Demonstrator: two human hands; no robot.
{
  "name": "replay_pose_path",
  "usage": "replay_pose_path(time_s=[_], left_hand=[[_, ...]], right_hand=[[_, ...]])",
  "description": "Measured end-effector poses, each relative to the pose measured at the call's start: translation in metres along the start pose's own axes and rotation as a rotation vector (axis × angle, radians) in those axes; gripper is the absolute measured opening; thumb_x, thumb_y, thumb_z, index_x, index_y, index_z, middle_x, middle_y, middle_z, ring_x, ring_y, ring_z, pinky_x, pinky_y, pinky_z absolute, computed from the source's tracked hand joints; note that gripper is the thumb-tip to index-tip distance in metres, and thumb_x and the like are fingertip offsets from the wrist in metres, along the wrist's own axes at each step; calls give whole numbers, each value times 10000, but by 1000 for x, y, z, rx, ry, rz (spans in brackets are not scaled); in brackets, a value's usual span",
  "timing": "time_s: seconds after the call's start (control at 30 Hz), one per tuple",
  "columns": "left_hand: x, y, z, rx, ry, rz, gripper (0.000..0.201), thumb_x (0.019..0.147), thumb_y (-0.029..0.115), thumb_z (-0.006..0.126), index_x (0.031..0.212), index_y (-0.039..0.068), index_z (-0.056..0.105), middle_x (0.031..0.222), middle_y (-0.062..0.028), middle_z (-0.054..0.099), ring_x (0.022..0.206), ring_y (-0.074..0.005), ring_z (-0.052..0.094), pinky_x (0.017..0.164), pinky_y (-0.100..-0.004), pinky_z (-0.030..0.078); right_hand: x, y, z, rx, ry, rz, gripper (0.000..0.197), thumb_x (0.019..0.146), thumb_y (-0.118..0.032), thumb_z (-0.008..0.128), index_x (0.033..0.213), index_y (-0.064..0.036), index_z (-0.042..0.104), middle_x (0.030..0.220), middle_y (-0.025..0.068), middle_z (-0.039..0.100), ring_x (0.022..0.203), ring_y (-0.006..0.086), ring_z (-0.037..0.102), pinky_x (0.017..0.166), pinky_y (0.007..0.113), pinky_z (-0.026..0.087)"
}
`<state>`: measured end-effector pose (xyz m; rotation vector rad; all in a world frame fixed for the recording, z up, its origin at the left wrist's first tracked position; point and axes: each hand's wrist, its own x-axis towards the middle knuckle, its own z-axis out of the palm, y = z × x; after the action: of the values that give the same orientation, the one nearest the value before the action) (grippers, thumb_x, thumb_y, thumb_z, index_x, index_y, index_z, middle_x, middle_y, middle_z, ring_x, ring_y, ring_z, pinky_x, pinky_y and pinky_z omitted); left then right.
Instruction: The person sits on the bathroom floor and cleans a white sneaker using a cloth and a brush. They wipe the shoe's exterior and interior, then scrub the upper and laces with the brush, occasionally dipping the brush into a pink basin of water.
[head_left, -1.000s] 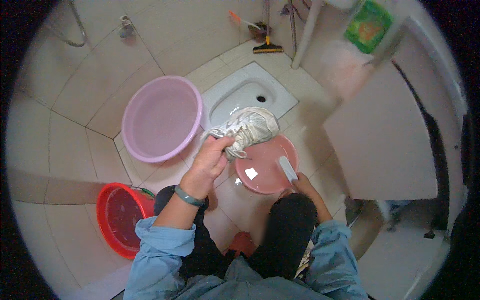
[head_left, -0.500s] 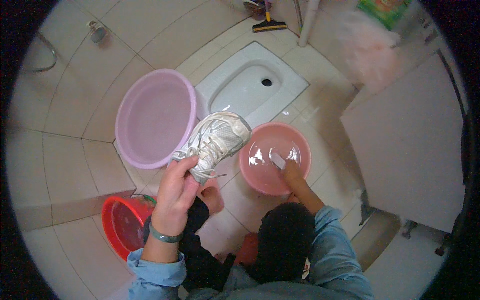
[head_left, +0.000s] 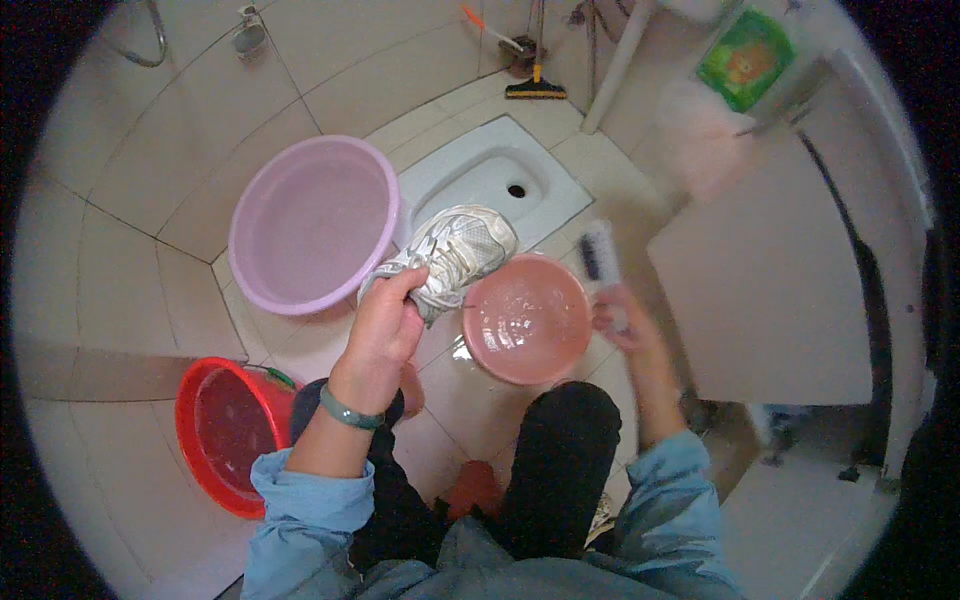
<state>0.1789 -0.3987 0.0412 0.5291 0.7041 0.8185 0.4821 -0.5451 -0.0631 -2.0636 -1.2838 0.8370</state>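
The right hand [head_left: 625, 318] has come up out of the pink basin [head_left: 575, 345] with the brush [head_left: 605, 255], which half a second ago was down in the water; the shoe [head_left: 455, 250] has shifted only a little, and the whole view has tilted. The brush is now up beyond the basin's right side, its dark bristles turned left, well apart from the shoe. Motion blurs it, yet the right fingers are clearly wrapped round its handle. The left hand [head_left: 385, 320] grips the shoe by its heel end, thumb on top and fingers narrowed round the collar; the toe points toward the white squat toilet [head_left: 555, 190] and the near edge of the basin.

As for progress, shoe and brush are both in hand and the basin water is rippled, but bristles and shoe are not touching. The laces are still threaded, yellowish patches show on the upper and I can make out no foam, so I judge the work on it far from finished. The sole is hidden.
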Motion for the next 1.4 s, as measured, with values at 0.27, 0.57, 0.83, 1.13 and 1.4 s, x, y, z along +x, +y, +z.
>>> replay_pose_path(time_s=[0.27, 0.57, 0.83, 1.13, 1.4], left_hand=[[10, -16, -15, -188, 41, 49, 236, 806, -3, 509, 1011, -120, 503, 1029, -190, 547, 927, -258, 562, 829, -343, 459], [20, -21, -11, -252, 51, -14, 278, 847, 23, 454, 1083, -123, 448, 1126, -218, 504, 999, -290, 541, 883, -365, 457], [18, -24, -16, -372, -38, -17, 230, 812, 17, 513, 1002, -112, 510, 1004, -175, 567, 902, -250, 580, 778, -343, 485], [-11, -43, 17, -163, -93, 15, 184, 778, -26, 535, 958, -58, 557, 908, -130, 598, 805, -219, 600, 689, -313, 492], [7, -50, 10, -146, -14, 29, 153, 783, -25, 508, 928, -66, 537, 870, -137, 593, 779, -235, 599, 659, -334, 492]], right_hand=[[-10, 2, 50, 516, -176, 210, 503, 806, -310, 552, 1243, -96, 427, 1140, 184, 546, 1016, 301, 540, 824, 373, 437], [-30, -100, 12, 255, 265, -159, 554, 797, -221, 591, 1290, -98, 370, 1121, 138, 539, 1002, 223, 529, 847, 327, 414], [-61, -168, 25, 295, 422, -271, 508, 796, -128, 583, 1267, -70, 403, 1192, 161, 506, 1066, 210, 503, 869, 316, 400], [-48, -212, 42, -193, 369, -151, 400, 809, -169, 559, 1201, -112, 504, 1114, 200, 534, 960, 357, 550, 797, 388, 446], [-89, -191, 85, -115, 457, -338, 391, 834, -199, 531, 1196, -55, 505, 1092, 169, 571, 993, 276, 560, 838, 341, 423]])
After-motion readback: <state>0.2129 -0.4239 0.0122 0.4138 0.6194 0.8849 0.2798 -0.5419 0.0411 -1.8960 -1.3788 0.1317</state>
